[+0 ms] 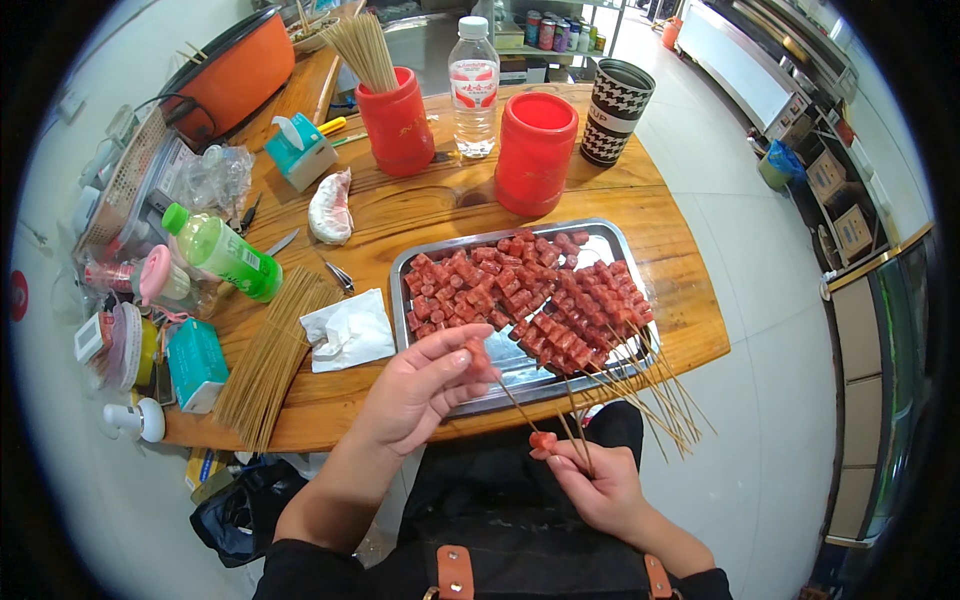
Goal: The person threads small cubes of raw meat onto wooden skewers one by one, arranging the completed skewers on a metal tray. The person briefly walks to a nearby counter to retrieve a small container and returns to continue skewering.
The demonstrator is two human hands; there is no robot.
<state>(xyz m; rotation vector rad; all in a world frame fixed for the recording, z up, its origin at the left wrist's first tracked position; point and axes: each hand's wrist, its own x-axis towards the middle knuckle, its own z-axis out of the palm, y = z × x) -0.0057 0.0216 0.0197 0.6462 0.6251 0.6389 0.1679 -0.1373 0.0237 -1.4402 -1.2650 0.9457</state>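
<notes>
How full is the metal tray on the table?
Mostly full: red meat pieces cover most of the metal tray, though bare metal shows at its far right corner and near side.

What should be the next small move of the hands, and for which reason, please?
Probably the left hand should ease its red meat piece along the thin stick toward the lower red piece. It holds the meat at the stick's upper end, the right hand grips below, and bare stick shows between both pieces. Whether the meat is already pierced, I cannot tell.
</notes>
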